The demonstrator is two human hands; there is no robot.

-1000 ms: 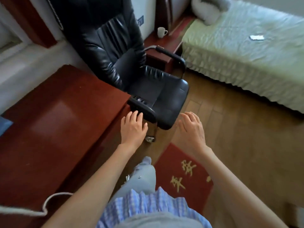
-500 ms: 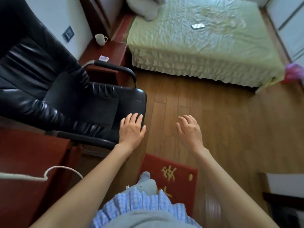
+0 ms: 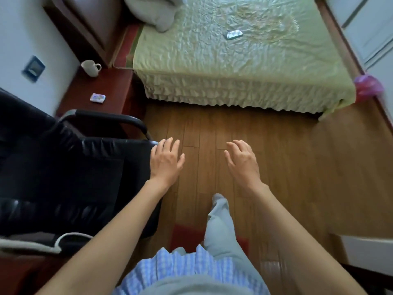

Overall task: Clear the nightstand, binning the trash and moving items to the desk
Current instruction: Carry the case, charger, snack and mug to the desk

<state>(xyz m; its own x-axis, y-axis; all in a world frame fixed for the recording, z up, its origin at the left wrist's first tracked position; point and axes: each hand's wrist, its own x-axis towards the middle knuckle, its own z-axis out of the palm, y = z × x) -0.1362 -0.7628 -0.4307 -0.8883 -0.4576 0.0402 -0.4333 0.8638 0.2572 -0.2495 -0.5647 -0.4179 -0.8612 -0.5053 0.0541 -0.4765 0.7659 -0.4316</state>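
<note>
Hands empty, I face the bedroom from the head camera: my left hand [image 3: 164, 161] and right hand [image 3: 243, 161] hover over the wooden floor [image 3: 287, 162], fingers spread and loose, gripping nothing. Beyond and left of my left hand stands the nightstand [image 3: 114, 86], a low red-brown table holding a white mug [image 3: 90, 68] at its far end and a small printed packet [image 3: 97, 97] nearer me, the two well apart. A black office chair [image 3: 63, 167] sits just beside my left hand. Ahead of both hands, a phone [image 3: 234, 34] lies on the green bed [image 3: 234, 67]; a pink bag [image 3: 369, 87] shows far to my right.
</note>
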